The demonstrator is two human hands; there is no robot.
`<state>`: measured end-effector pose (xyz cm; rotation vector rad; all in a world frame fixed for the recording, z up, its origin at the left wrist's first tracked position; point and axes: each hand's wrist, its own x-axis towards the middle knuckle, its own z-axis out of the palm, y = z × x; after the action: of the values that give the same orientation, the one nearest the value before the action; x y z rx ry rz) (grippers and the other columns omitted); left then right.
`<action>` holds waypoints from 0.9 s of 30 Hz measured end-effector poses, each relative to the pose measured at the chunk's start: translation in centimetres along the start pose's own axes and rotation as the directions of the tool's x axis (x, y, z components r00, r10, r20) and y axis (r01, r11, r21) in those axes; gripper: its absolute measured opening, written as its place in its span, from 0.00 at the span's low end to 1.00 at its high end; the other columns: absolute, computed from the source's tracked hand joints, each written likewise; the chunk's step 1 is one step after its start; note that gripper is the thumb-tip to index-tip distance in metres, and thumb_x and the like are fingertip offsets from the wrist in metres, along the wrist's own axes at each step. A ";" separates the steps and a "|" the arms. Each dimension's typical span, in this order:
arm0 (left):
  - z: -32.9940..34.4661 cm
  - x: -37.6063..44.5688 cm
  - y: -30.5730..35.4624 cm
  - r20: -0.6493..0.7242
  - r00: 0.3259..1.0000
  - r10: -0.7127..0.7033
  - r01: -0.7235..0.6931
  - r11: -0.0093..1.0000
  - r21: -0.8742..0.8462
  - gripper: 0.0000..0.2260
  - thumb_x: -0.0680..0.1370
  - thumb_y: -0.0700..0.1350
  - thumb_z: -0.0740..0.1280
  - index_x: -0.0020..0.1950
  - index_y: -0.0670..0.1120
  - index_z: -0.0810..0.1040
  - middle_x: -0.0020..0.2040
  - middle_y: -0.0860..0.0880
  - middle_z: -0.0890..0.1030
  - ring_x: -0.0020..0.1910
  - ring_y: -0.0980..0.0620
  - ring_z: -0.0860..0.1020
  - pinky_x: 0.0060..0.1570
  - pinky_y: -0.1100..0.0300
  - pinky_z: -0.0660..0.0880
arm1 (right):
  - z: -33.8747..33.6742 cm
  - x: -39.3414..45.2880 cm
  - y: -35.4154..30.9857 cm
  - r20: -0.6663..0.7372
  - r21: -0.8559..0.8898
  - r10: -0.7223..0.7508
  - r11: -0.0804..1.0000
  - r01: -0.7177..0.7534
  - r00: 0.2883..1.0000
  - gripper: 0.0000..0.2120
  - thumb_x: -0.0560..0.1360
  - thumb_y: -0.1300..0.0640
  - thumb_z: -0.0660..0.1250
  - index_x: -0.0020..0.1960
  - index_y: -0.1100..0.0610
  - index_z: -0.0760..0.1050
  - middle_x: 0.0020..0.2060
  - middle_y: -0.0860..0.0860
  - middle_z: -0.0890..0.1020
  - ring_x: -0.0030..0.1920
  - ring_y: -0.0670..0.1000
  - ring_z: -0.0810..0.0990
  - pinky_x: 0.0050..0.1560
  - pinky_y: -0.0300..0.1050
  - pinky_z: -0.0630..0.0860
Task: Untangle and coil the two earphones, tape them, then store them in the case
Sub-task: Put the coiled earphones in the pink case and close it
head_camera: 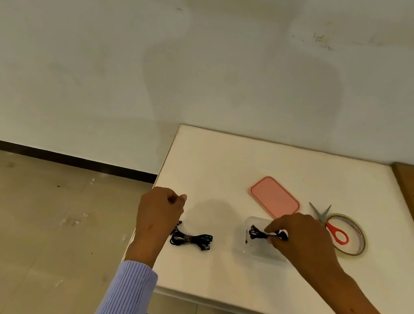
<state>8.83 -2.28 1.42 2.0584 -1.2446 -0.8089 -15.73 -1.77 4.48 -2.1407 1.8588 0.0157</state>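
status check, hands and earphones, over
Right hand pinches one coiled earphone over the clear case. Left hand curled beside second earphone. Nothing blocking.

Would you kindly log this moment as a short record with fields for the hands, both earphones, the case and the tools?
right hand: pinches a coiled earphone over the clear case
left hand: fingers curled, beside the second coiled earphone on the white table; any hold on it is hidden
pink lid: off, lying flat behind the case
scissors: red handles, partly over the tape roll
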 end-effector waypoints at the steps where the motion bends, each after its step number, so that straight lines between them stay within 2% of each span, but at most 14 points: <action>1: 0.0 0.0 0.0 0.006 1.000 0.004 -0.004 1.000 0.001 0.12 0.77 0.46 0.65 0.40 0.40 0.82 0.36 0.47 0.84 0.37 0.49 0.82 0.42 0.62 0.74 | 0.4 -0.3 -0.2 -0.044 0.008 -0.004 1.000 0.005 0.999 0.10 0.74 0.48 0.67 0.55 0.45 0.79 0.53 0.43 0.81 0.51 0.44 0.77 0.39 0.34 0.65; 4: 0.2 0.0 -0.1 0.003 1.000 0.008 -0.008 1.000 0.004 0.12 0.77 0.46 0.65 0.40 0.40 0.82 0.36 0.47 0.84 0.36 0.49 0.82 0.42 0.62 0.74 | 1.6 -1.1 -2.2 -0.216 0.114 -0.095 0.986 0.122 0.972 0.07 0.74 0.52 0.68 0.50 0.49 0.81 0.48 0.44 0.82 0.49 0.46 0.78 0.44 0.41 0.73; 6: 0.2 0.1 -0.1 0.002 1.000 0.007 -0.007 1.000 -0.005 0.12 0.77 0.46 0.65 0.39 0.40 0.82 0.35 0.47 0.83 0.36 0.49 0.82 0.38 0.64 0.73 | 2.8 -1.0 -4.5 -0.277 0.109 -0.222 0.959 0.260 0.935 0.05 0.70 0.55 0.72 0.46 0.52 0.82 0.42 0.46 0.84 0.45 0.48 0.80 0.38 0.44 0.76; 8: 0.2 0.1 -0.1 0.005 1.000 0.010 -0.010 1.000 -0.009 0.12 0.77 0.46 0.65 0.39 0.40 0.82 0.35 0.47 0.83 0.36 0.50 0.82 0.37 0.66 0.72 | 4.5 -0.4 -6.5 -0.291 0.045 -0.347 0.926 0.375 0.892 0.06 0.67 0.56 0.73 0.44 0.53 0.82 0.40 0.48 0.84 0.43 0.50 0.82 0.33 0.45 0.77; 10: 0.2 0.0 0.0 0.005 1.000 0.027 -0.027 0.999 0.023 0.12 0.77 0.46 0.65 0.39 0.41 0.82 0.34 0.48 0.83 0.35 0.51 0.82 0.36 0.67 0.71 | 6.3 0.4 -8.1 -0.189 0.000 -0.421 0.904 0.429 0.887 0.09 0.70 0.55 0.70 0.48 0.57 0.81 0.45 0.51 0.84 0.48 0.54 0.80 0.43 0.49 0.78; 12: 0.4 -0.1 0.3 0.004 0.999 0.046 -0.046 0.998 0.047 0.12 0.77 0.46 0.65 0.39 0.42 0.82 0.35 0.49 0.83 0.35 0.51 0.81 0.36 0.67 0.72 | 7.9 1.2 -8.7 -0.068 -0.057 -0.410 0.912 0.407 0.910 0.12 0.74 0.55 0.66 0.55 0.58 0.78 0.50 0.53 0.82 0.53 0.56 0.78 0.55 0.50 0.74; 13: 0.5 -0.1 0.4 0.008 0.999 0.052 -0.053 0.998 0.044 0.12 0.78 0.46 0.64 0.39 0.42 0.82 0.35 0.48 0.83 0.35 0.51 0.81 0.37 0.65 0.74 | 8.5 1.4 -8.9 -0.041 -0.077 -0.402 0.914 0.398 0.915 0.10 0.73 0.56 0.66 0.54 0.57 0.78 0.48 0.53 0.82 0.50 0.56 0.78 0.56 0.50 0.73; 15: 0.7 -0.2 0.6 0.021 0.998 0.063 -0.063 0.998 0.024 0.11 0.78 0.46 0.64 0.41 0.42 0.82 0.36 0.48 0.84 0.36 0.51 0.81 0.40 0.63 0.75 | 9.0 1.3 -9.0 -0.024 -0.083 -0.394 0.917 0.391 0.919 0.04 0.67 0.60 0.72 0.42 0.54 0.81 0.35 0.50 0.81 0.36 0.52 0.78 0.44 0.45 0.77; 16: 0.8 -0.1 0.6 0.025 0.997 0.067 -0.068 0.997 0.020 0.11 0.78 0.47 0.64 0.41 0.42 0.82 0.37 0.48 0.84 0.36 0.52 0.81 0.39 0.64 0.74 | 9.0 1.0 -8.8 -0.041 -0.088 -0.407 0.911 0.403 0.912 0.06 0.61 0.60 0.76 0.35 0.52 0.81 0.29 0.48 0.79 0.29 0.49 0.76 0.36 0.41 0.76; 18: 0.8 -0.1 0.6 0.022 0.997 0.072 -0.073 0.997 0.021 0.11 0.78 0.47 0.64 0.41 0.44 0.82 0.37 0.50 0.83 0.37 0.53 0.81 0.37 0.68 0.69 | 7.7 0.2 -8.4 -0.128 -0.084 -0.409 0.912 0.402 0.903 0.09 0.55 0.58 0.79 0.31 0.50 0.80 0.25 0.46 0.76 0.25 0.47 0.73 0.29 0.37 0.70; 20: 0.8 0.1 0.4 0.004 0.997 0.072 -0.072 0.997 -0.011 0.11 0.78 0.47 0.65 0.40 0.44 0.82 0.36 0.50 0.83 0.37 0.53 0.81 0.38 0.67 0.69 | 5.1 -0.9 -7.2 -0.191 -0.007 -0.381 0.922 0.387 0.905 0.06 0.60 0.58 0.77 0.36 0.51 0.82 0.29 0.47 0.79 0.29 0.49 0.76 0.29 0.39 0.67; 23: 0.9 0.0 0.3 -0.011 0.997 0.075 -0.075 0.996 -0.050 0.11 0.77 0.47 0.65 0.39 0.45 0.81 0.35 0.51 0.83 0.37 0.53 0.81 0.42 0.62 0.73 | 1.1 -1.2 -3.6 -0.174 0.214 -0.241 0.937 0.276 0.955 0.07 0.72 0.56 0.69 0.49 0.50 0.82 0.41 0.47 0.81 0.42 0.49 0.78 0.40 0.46 0.74; 25: 1.3 -0.1 0.4 0.004 0.997 0.081 -0.081 0.995 -0.057 0.10 0.77 0.47 0.66 0.39 0.45 0.81 0.35 0.51 0.83 0.37 0.53 0.81 0.41 0.62 0.73 | -1.2 -1.3 -0.9 -0.216 0.406 -0.155 0.884 0.233 0.964 0.07 0.71 0.56 0.72 0.48 0.47 0.82 0.41 0.42 0.82 0.44 0.43 0.79 0.45 0.41 0.74; 27: 1.6 -0.2 0.5 0.019 0.996 0.083 -0.082 0.995 -0.064 0.10 0.77 0.47 0.66 0.40 0.44 0.82 0.35 0.51 0.83 0.37 0.53 0.81 0.38 0.65 0.71 | -2.8 -1.1 1.3 -0.236 0.495 -0.097 0.844 0.205 0.967 0.09 0.69 0.56 0.74 0.46 0.45 0.82 0.40 0.39 0.82 0.45 0.40 0.79 0.45 0.34 0.74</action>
<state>7.28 -2.62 0.85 1.9399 -1.2907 -0.8243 -17.73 -1.48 7.06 -1.9396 1.5455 -0.6858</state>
